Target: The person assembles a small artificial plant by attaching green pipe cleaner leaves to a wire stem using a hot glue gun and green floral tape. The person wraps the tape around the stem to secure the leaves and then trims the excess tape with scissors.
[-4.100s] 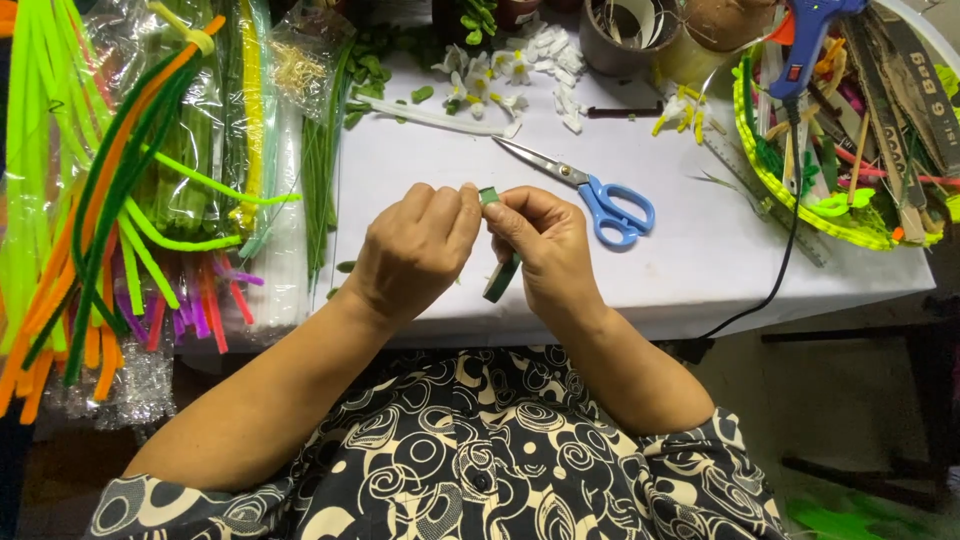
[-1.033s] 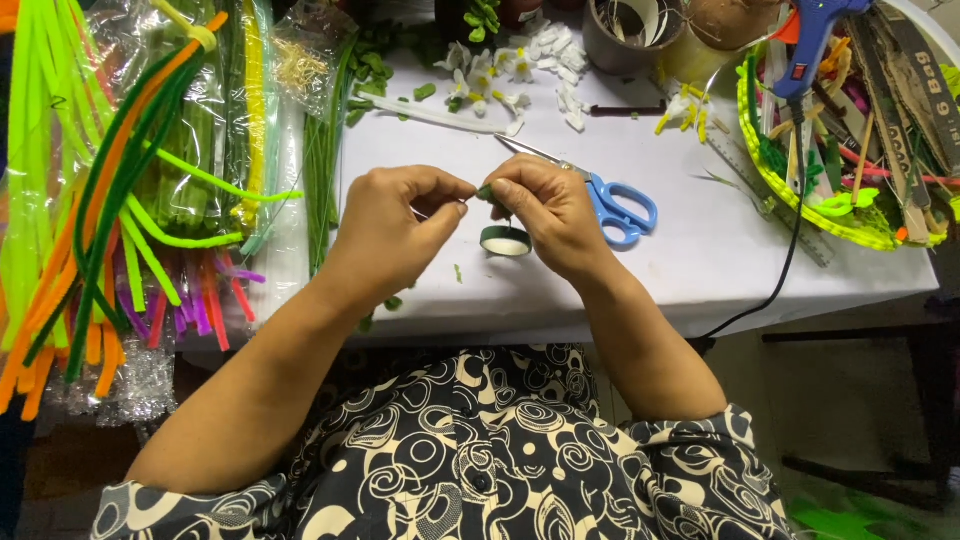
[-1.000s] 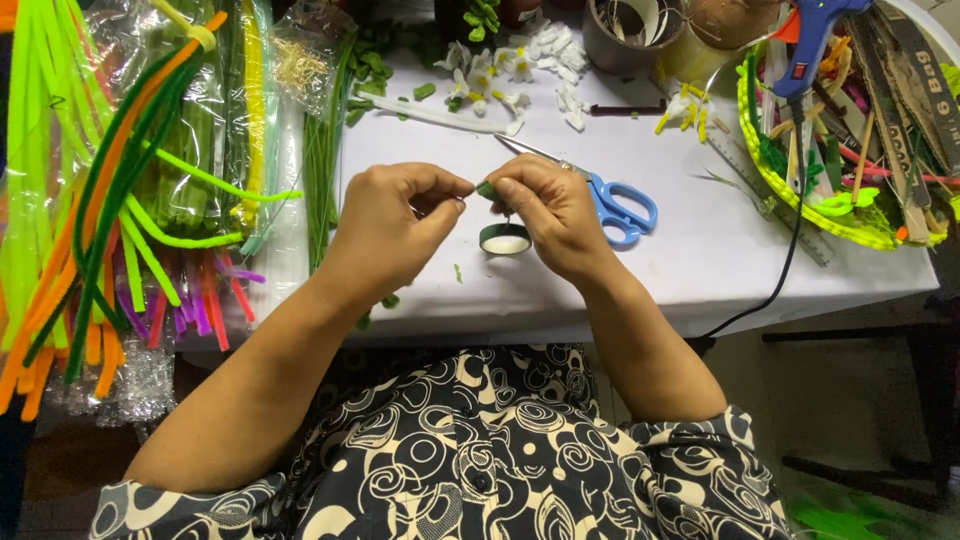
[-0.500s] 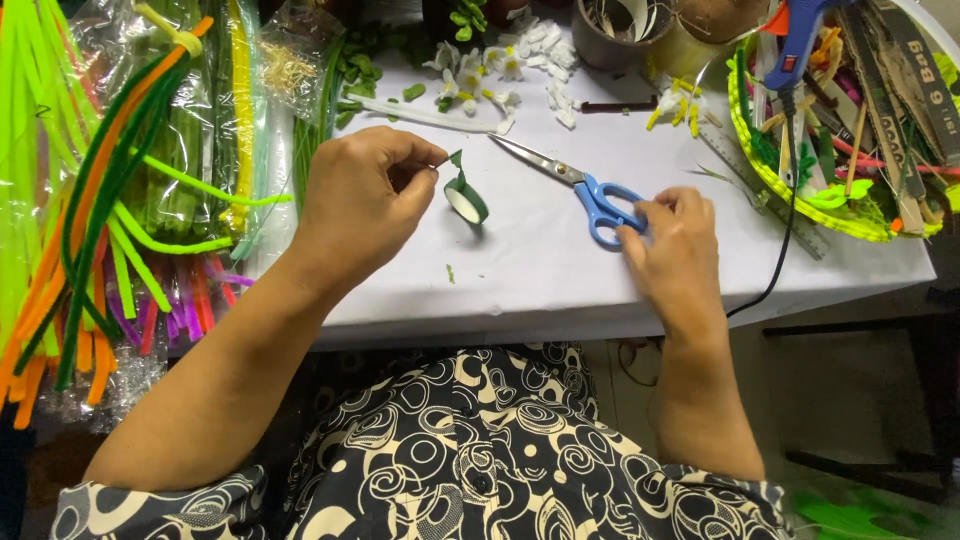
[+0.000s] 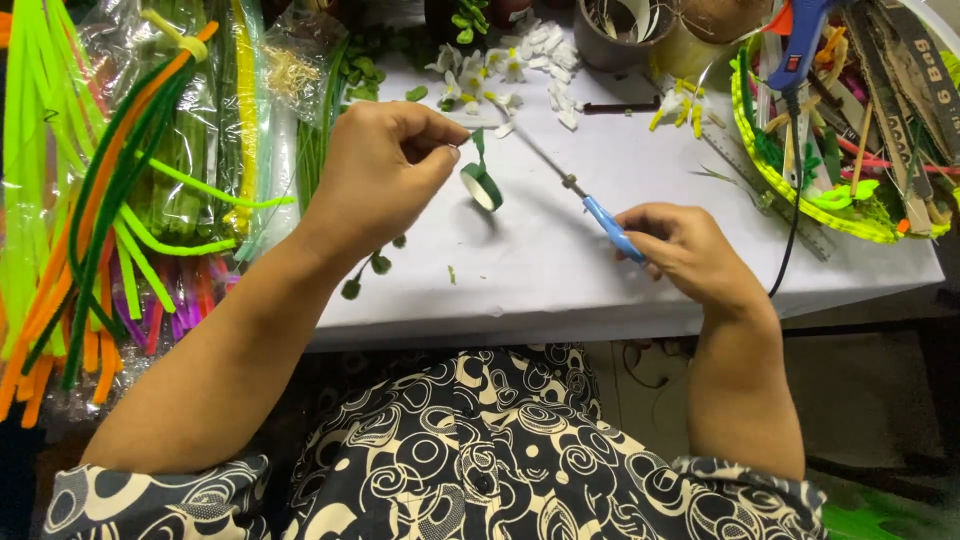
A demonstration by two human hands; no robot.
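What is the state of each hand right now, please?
Left hand: closed, pinching the end of the green tape, with the tape roll hanging below.
Right hand: closed on the blue-handled scissors.

The tape roll (image 5: 482, 186) hangs from the left hand (image 5: 385, 170) above the table (image 5: 540, 270), and the scissors (image 5: 580, 200) lie to its right, handles in the right hand (image 5: 690, 250). Pipe cleaners (image 5: 90, 200) lie far left, a basket (image 5: 850, 130) far right (cable (image 5: 792, 215) trailing beside it), flowers (image 5: 500, 70) behind.
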